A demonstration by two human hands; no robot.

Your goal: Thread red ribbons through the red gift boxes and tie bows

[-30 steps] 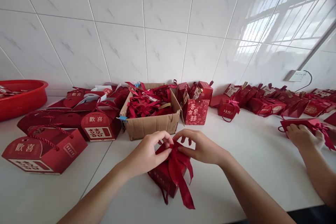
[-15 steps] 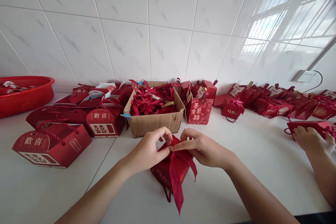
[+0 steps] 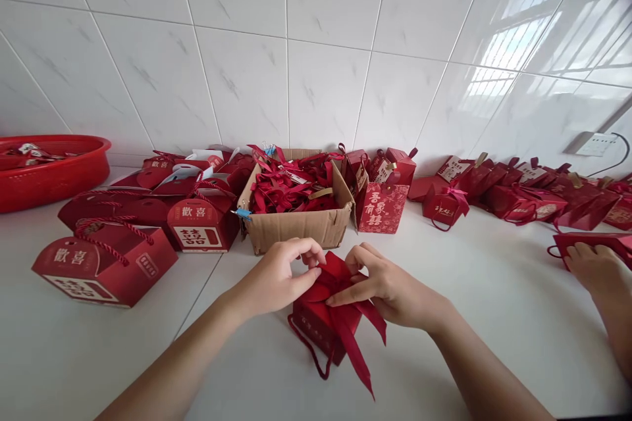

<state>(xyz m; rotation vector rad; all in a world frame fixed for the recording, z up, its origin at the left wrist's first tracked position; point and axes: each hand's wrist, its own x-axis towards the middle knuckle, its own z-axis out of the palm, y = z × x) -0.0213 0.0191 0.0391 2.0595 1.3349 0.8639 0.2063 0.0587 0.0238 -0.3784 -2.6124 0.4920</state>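
A small red gift box (image 3: pixel 320 329) sits on the white counter in front of me, with a dark red cord hanging at its front. A red satin ribbon (image 3: pixel 356 348) is gathered in loops on top, and its tails hang down over the side. My left hand (image 3: pixel 284 274) is at the top left of the box, thumb and fingertips pinched at a loop of ribbon. From the right, my right hand (image 3: pixel 390 286) grips the ribbon, its fingers bent and one fingertip pressed on the bow. The ribbon's middle is partly hidden by my fingers.
A cardboard box (image 3: pixel 296 230) of red ribbons stands just behind. Red handled boxes (image 3: pixel 153 270) and a red basin (image 3: pixel 54 171) are at left. More red boxes (image 3: pixel 523 200) line the wall at right, where another person's hand (image 3: pixel 595 266) holds one.
My right fingertips have shifted down and toward me over the bow, away from my left fingertips. The ribbon tails have swung right, and the loops are spread more. The view has turned slightly.
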